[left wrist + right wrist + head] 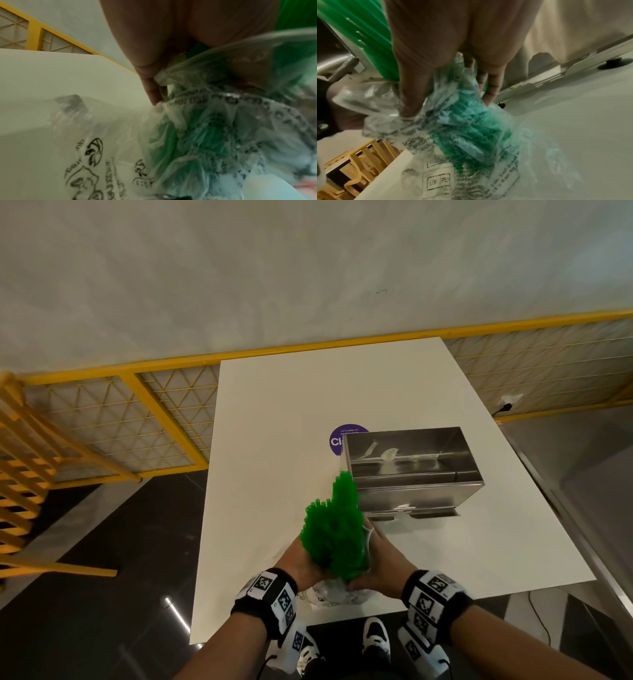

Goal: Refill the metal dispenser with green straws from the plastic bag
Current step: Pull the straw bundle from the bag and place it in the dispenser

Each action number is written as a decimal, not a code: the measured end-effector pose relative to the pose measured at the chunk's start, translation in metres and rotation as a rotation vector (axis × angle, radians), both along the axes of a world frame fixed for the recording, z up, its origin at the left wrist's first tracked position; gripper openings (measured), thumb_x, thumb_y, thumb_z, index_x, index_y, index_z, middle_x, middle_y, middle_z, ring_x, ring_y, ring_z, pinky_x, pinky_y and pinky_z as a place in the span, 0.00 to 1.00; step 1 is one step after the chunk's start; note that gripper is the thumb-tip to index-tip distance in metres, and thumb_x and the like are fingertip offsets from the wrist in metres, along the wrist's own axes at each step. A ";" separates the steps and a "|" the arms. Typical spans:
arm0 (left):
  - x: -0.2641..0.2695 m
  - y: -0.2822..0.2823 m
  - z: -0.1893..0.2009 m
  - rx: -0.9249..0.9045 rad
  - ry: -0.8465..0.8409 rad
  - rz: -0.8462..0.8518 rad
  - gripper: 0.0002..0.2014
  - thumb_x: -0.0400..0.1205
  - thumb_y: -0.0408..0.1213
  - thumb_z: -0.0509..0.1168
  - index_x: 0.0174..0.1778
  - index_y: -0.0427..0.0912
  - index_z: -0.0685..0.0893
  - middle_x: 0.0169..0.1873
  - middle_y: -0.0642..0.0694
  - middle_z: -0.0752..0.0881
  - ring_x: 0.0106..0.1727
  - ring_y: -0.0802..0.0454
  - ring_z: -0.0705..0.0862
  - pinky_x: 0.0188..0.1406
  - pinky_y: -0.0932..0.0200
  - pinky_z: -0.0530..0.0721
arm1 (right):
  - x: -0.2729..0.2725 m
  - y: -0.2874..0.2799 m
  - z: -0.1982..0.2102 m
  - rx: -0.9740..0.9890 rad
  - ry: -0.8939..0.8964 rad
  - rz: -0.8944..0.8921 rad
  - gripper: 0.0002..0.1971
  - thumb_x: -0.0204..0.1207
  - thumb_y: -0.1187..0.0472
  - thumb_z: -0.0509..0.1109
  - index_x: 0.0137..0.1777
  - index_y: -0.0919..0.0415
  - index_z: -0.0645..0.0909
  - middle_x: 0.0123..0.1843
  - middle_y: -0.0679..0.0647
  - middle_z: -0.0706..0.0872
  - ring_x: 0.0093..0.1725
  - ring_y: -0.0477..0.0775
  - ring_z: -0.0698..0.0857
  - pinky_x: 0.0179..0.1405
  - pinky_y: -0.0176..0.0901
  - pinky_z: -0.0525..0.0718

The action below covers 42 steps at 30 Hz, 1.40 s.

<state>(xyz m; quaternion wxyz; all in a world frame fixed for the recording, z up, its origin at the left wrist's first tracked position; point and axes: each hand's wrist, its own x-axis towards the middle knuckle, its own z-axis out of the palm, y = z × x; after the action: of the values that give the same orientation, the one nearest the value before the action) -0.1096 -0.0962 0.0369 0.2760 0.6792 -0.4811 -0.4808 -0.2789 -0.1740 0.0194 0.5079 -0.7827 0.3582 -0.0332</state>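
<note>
Near the worktop's [274,412] front edge, both hands clasp one thick bundle of green straws [334,529] whose lower ends sit in the crumpled plastic bag [330,594]. The left hand [301,563] wraps the bundle and bag film from one side, the right hand [380,563] from the other, each grip clenched around them. The open metal dispenser [407,470] stands just beyond, toward the worktop's right edge, apparently holding only scraps, though glare obscures its floor. The straws look light and stiff but slippery against each other; the film is slick too. Taking hold low and squeezing evenly should stop them fanning out.
</note>
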 end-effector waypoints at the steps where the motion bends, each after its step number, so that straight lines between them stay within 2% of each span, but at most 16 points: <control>1: 0.000 0.001 0.001 0.029 0.048 -0.055 0.18 0.75 0.27 0.69 0.59 0.41 0.76 0.53 0.45 0.81 0.54 0.49 0.80 0.49 0.66 0.82 | 0.003 -0.001 -0.001 0.000 -0.003 -0.016 0.61 0.52 0.53 0.85 0.81 0.45 0.49 0.80 0.40 0.53 0.78 0.47 0.62 0.78 0.53 0.70; 4: 0.001 0.001 -0.005 0.169 0.316 0.193 0.24 0.73 0.26 0.73 0.64 0.40 0.76 0.47 0.53 0.78 0.55 0.55 0.76 0.40 0.84 0.76 | 0.012 -0.001 -0.006 0.072 -0.054 -0.093 0.60 0.49 0.56 0.85 0.79 0.45 0.52 0.74 0.42 0.62 0.74 0.47 0.69 0.74 0.49 0.75; 8: 0.006 0.008 0.003 0.317 0.189 0.050 0.32 0.61 0.53 0.79 0.62 0.54 0.81 0.54 0.55 0.85 0.58 0.57 0.82 0.61 0.62 0.82 | 0.017 -0.002 -0.010 0.102 -0.058 -0.152 0.56 0.53 0.62 0.84 0.79 0.46 0.53 0.66 0.38 0.71 0.69 0.45 0.75 0.70 0.44 0.79; 14: 0.002 0.009 -0.013 0.408 0.162 0.075 0.38 0.69 0.38 0.78 0.75 0.47 0.69 0.60 0.58 0.72 0.62 0.62 0.69 0.53 0.79 0.66 | 0.022 -0.005 -0.014 0.129 -0.082 -0.132 0.65 0.50 0.65 0.84 0.82 0.47 0.45 0.73 0.42 0.70 0.72 0.42 0.73 0.71 0.38 0.75; 19: -0.010 0.007 -0.015 0.257 0.165 0.177 0.23 0.71 0.25 0.74 0.60 0.43 0.78 0.49 0.50 0.80 0.58 0.54 0.75 0.43 0.77 0.74 | 0.024 -0.015 -0.007 0.053 -0.065 -0.069 0.61 0.49 0.64 0.85 0.81 0.52 0.53 0.73 0.45 0.63 0.73 0.46 0.65 0.79 0.47 0.68; 22: -0.007 0.001 -0.011 0.186 0.369 0.279 0.25 0.65 0.21 0.74 0.57 0.37 0.79 0.51 0.47 0.80 0.58 0.51 0.74 0.47 0.66 0.77 | 0.027 -0.016 0.004 0.044 -0.122 -0.064 0.54 0.52 0.65 0.85 0.73 0.40 0.57 0.68 0.45 0.64 0.70 0.46 0.66 0.78 0.42 0.67; 24: 0.001 -0.002 0.002 0.194 0.469 0.371 0.19 0.62 0.28 0.74 0.45 0.45 0.78 0.44 0.48 0.80 0.50 0.50 0.78 0.43 0.64 0.81 | 0.032 -0.015 0.009 0.079 -0.188 -0.090 0.51 0.52 0.65 0.86 0.67 0.34 0.57 0.67 0.46 0.67 0.68 0.41 0.70 0.73 0.32 0.70; 27: 0.010 -0.011 0.000 0.273 0.730 0.518 0.18 0.62 0.39 0.69 0.44 0.56 0.71 0.41 0.60 0.76 0.42 0.70 0.75 0.42 0.79 0.76 | 0.034 -0.009 0.006 0.202 -0.238 -0.112 0.51 0.53 0.64 0.87 0.74 0.52 0.61 0.69 0.50 0.75 0.68 0.38 0.76 0.67 0.29 0.77; 29: 0.011 -0.005 0.006 0.122 0.248 0.357 0.09 0.70 0.45 0.65 0.41 0.49 0.73 0.43 0.47 0.78 0.45 0.54 0.78 0.46 0.62 0.78 | 0.033 -0.004 0.002 0.258 -0.206 -0.146 0.54 0.52 0.64 0.87 0.76 0.60 0.59 0.66 0.47 0.79 0.66 0.40 0.79 0.63 0.28 0.80; 30: 0.016 -0.002 -0.008 0.082 0.156 0.332 0.10 0.73 0.48 0.62 0.44 0.46 0.75 0.50 0.44 0.78 0.51 0.48 0.77 0.49 0.54 0.78 | 0.031 -0.002 -0.002 0.277 -0.195 -0.161 0.57 0.51 0.64 0.87 0.78 0.62 0.57 0.65 0.45 0.79 0.65 0.36 0.79 0.60 0.26 0.79; 33: 0.009 0.001 -0.004 0.083 0.219 0.293 0.07 0.77 0.38 0.63 0.48 0.40 0.78 0.53 0.38 0.80 0.50 0.42 0.78 0.40 0.53 0.84 | 0.028 0.002 -0.008 0.291 -0.158 -0.174 0.56 0.50 0.65 0.87 0.77 0.63 0.58 0.62 0.37 0.77 0.59 0.24 0.77 0.59 0.19 0.76; 36: 0.008 0.004 0.001 0.113 0.266 0.313 0.14 0.86 0.28 0.49 0.41 0.40 0.77 0.42 0.40 0.79 0.42 0.46 0.76 0.49 0.49 0.79 | 0.030 -0.001 -0.009 0.282 -0.121 -0.167 0.51 0.51 0.67 0.87 0.71 0.50 0.60 0.65 0.46 0.76 0.64 0.38 0.76 0.69 0.34 0.75; 38: 0.010 0.002 -0.015 0.224 0.203 0.315 0.08 0.85 0.30 0.56 0.54 0.41 0.79 0.51 0.41 0.81 0.47 0.51 0.76 0.58 0.52 0.76 | 0.033 -0.003 -0.009 0.284 -0.109 -0.171 0.51 0.51 0.67 0.87 0.71 0.50 0.62 0.67 0.51 0.75 0.67 0.46 0.75 0.67 0.34 0.75; 39: 0.013 0.002 -0.017 0.355 0.430 0.446 0.13 0.82 0.33 0.64 0.62 0.42 0.78 0.58 0.43 0.82 0.50 0.56 0.76 0.58 0.60 0.76 | 0.035 -0.004 -0.009 0.288 -0.103 -0.175 0.51 0.51 0.67 0.87 0.72 0.52 0.62 0.67 0.51 0.76 0.67 0.46 0.75 0.67 0.32 0.75; 40: 0.014 0.002 -0.022 0.413 0.500 0.580 0.22 0.77 0.35 0.71 0.67 0.43 0.75 0.61 0.47 0.82 0.51 0.60 0.75 0.56 0.66 0.76 | 0.036 -0.003 -0.008 0.292 -0.097 -0.174 0.51 0.50 0.67 0.87 0.72 0.53 0.62 0.67 0.50 0.76 0.67 0.45 0.76 0.65 0.28 0.75; 42: 0.020 0.002 -0.026 0.526 0.602 0.531 0.29 0.70 0.34 0.78 0.65 0.45 0.74 0.54 0.55 0.81 0.54 0.61 0.78 0.45 0.76 0.75 | 0.037 -0.002 -0.007 0.285 -0.094 -0.162 0.49 0.51 0.68 0.87 0.70 0.51 0.63 0.63 0.44 0.77 0.62 0.36 0.76 0.57 0.14 0.72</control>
<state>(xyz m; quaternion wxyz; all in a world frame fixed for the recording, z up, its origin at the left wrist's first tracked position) -0.0891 -0.0947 0.0114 0.3348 0.6561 -0.0517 -0.6744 -0.2416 -0.1760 0.0127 0.6257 -0.6688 0.3970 -0.0595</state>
